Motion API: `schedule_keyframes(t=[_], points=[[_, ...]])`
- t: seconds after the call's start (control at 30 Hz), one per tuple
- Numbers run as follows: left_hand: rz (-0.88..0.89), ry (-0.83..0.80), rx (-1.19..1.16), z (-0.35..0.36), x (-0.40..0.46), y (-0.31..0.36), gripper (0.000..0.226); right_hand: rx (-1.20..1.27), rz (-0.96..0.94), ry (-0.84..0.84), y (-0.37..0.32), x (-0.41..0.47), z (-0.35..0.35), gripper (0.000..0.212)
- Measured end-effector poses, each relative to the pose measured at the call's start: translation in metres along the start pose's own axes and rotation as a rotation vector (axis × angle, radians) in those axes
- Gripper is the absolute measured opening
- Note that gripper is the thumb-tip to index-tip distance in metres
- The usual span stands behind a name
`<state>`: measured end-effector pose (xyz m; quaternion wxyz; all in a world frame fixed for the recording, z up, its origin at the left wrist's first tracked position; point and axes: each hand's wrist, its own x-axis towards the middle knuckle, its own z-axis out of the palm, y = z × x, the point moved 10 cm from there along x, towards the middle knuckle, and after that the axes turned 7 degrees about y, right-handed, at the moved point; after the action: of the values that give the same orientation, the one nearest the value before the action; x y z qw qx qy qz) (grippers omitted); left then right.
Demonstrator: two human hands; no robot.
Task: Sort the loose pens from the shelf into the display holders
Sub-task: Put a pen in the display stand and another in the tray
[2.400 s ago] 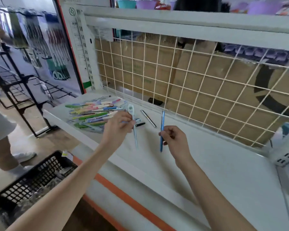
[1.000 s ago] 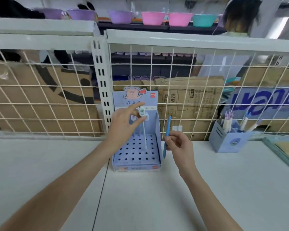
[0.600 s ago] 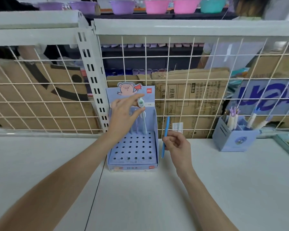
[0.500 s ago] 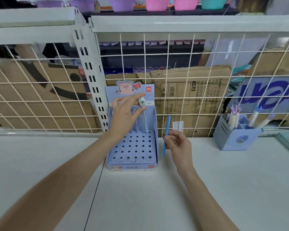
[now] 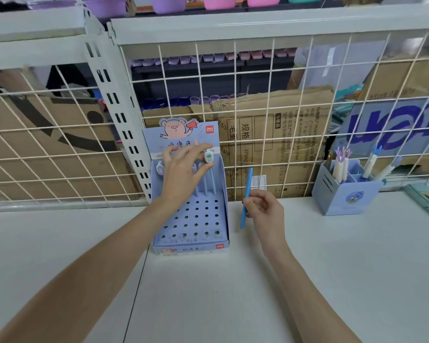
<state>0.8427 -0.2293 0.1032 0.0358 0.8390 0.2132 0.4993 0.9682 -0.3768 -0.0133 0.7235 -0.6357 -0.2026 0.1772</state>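
White shelving backed by a wire grid (image 5: 258, 134) carries the perforated display holder (image 5: 191, 219). The left hand (image 5: 183, 174) pinches the capped pen (image 5: 209, 169) between thumb and forefinger at the holder's back row; seat it vertically, then release. The right hand (image 5: 265, 211) grips the blue pen (image 5: 246, 196), just beside the holder.

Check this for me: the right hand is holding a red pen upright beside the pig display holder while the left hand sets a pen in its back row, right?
Not quite. In the head view the pen in the right hand is blue, not red. The rest stands: it is held upright beside the pig display holder, and the left hand is at a white-topped pen in its back row.
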Motion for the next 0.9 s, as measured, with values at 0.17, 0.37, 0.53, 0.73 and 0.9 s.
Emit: schedule_keyframes(t=[0.17,0.37,0.53,0.73,0.9], points=[[0.159,-0.03,0.117,0.008,-0.004,0.007,0.038,-0.008,0.007,-0.001,0.001,0.001,0.001,0.02],[0.213,-0.028,0.213,0.009,-0.009,-0.001,0.039,-0.013,0.003,0.009,0.0,0.003,-0.001,0.022],[0.199,-0.039,0.264,0.007,-0.012,0.0,0.045,-0.019,0.0,0.006,0.001,0.003,-0.001,0.022],[0.159,0.002,0.217,-0.003,-0.007,0.003,0.026,-0.023,0.005,0.001,0.002,0.003,0.0,0.023],[0.149,-0.006,0.257,0.002,-0.005,0.005,0.023,-0.022,0.005,-0.003,0.002,0.003,-0.001,0.022]])
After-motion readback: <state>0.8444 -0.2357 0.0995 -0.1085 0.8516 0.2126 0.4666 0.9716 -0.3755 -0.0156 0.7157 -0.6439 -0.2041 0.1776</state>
